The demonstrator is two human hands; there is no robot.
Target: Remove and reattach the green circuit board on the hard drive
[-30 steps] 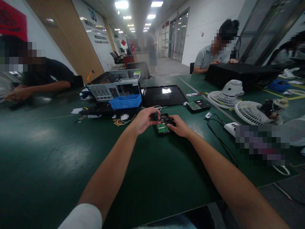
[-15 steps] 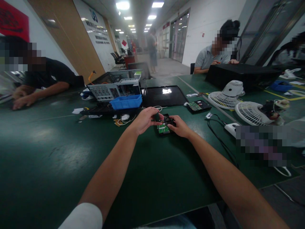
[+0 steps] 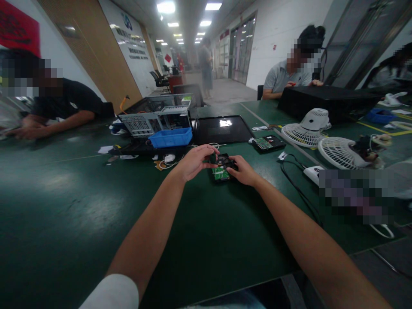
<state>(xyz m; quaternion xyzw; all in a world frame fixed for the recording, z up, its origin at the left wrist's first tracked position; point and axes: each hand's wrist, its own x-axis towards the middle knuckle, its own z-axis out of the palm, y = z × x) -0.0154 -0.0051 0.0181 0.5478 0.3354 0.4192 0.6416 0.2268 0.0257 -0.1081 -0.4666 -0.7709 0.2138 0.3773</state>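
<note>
A hard drive (image 3: 220,173) with a green circuit board and black edges lies on the green table in front of me. My right hand (image 3: 242,171) grips its right side, thumb over the board and fingers at the far edge. At the drive's left edge, my left hand (image 3: 201,162) is closed around the dark handle of a screwdriver (image 3: 213,158). The handle stands nearly upright over the drive; its tip is too small to make out. A second hard drive (image 3: 268,143) rests farther right on the table.
Behind my hands lie a flat black panel (image 3: 223,129) and an opened computer case (image 3: 141,124) with a blue tray (image 3: 170,137). White fan parts (image 3: 337,152), a power strip (image 3: 313,173) and a black cable (image 3: 294,180) are on the right. Co-workers sit left and right.
The screwdriver handle has shifted and tilted slightly in my left hand. My right hand and the hard drive stay in place. The left co-worker's hands have moved back.
</note>
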